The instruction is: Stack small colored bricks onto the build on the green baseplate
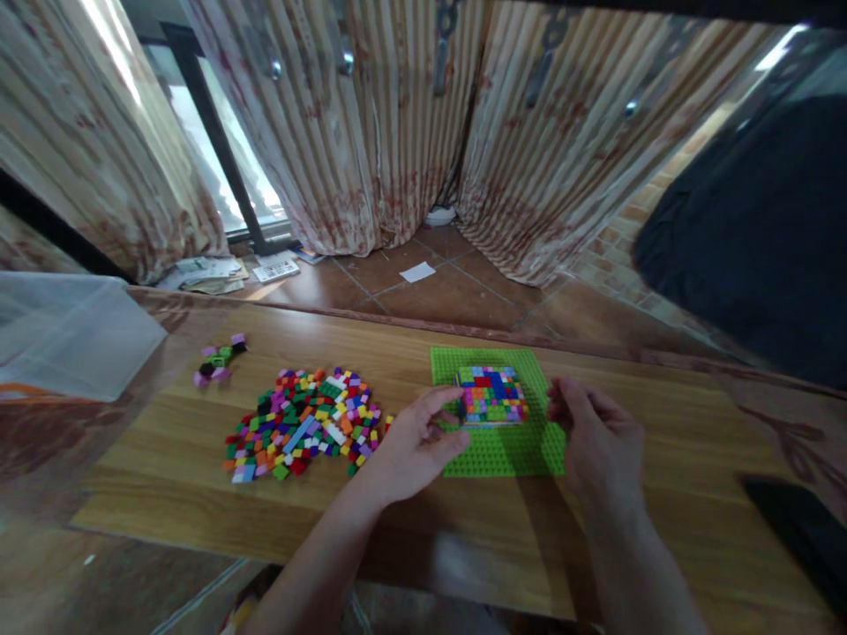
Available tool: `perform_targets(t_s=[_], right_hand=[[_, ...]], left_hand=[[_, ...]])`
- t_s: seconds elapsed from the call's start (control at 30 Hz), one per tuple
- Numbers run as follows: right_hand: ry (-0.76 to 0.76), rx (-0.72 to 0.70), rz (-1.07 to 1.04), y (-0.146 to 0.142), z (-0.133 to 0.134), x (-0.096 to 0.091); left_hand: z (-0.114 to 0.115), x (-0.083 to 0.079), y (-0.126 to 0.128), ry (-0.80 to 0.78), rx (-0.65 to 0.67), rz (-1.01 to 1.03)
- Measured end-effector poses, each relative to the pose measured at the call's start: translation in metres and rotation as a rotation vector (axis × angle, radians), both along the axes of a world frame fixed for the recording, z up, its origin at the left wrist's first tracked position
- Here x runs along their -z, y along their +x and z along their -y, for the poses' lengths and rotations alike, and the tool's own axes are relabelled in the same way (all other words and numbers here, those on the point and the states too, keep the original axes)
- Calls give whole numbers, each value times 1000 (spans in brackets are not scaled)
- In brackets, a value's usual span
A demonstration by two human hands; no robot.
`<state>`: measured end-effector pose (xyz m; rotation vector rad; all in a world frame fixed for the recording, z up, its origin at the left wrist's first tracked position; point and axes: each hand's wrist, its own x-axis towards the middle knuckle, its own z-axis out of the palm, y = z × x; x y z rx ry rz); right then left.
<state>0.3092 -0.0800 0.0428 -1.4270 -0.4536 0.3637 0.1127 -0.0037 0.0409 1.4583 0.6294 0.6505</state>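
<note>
A low rectangular block of many-coloured toy bricks (493, 397) stands on a green studded baseplate (503, 454). At its left side is my left hand (420, 445), thumb and fingers apart and curved, the fingertips close to the bricks' left edge; whether they touch it I cannot tell. My right hand (599, 437) hovers by the baseplate's right edge, fingers curled together in a pinch. Anything between those fingertips is hidden. Left of my left hand lies a wide pile of loose toy bricks (304, 423) in mixed colours and sizes.
Beyond the pile sits a small cluster of pink, green and black pieces (221, 360). A translucent plastic bin (72, 331) is at the left end of the wooden table (397, 538). A dark flat object (794, 529) lies at the right. Striped curtains (371, 132) hang behind.
</note>
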Motion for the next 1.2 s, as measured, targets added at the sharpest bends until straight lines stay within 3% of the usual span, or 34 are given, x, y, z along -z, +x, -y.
perform_targets(t_s=[0.13,0.2,0.27,0.37,0.47,0.57,0.7,1.0,1.1,1.2], right_hand=[[74,162,247,-26,-1,-13],[38,147,426,-41,2,-17],[9,23,602,-56,5,-18],[-35,-290,827,-80,3,-11],[-107,-562,938,-100,-5,1],[-182,-681,978,-111,-16,14],[-284,-710,1049,-116,-27,25],[-323,-718,1056,-120,-35,31],[-280,-732,959,-117,-32,24],[-247,-658,867,-111,-27,13]], left_hand=[[5,0,2,126,59,-11],[5,1,3,143,13,34],[2,1,3,141,-89,96],[-6,-2,-2,111,-290,163],[-17,-5,-12,74,-503,190],[-27,-5,-22,25,-665,215],[-36,-5,-32,-59,-763,253],[-35,-8,-39,-122,-680,178],[-34,-7,-38,-90,-590,150],[-30,-7,-36,-61,-424,95]])
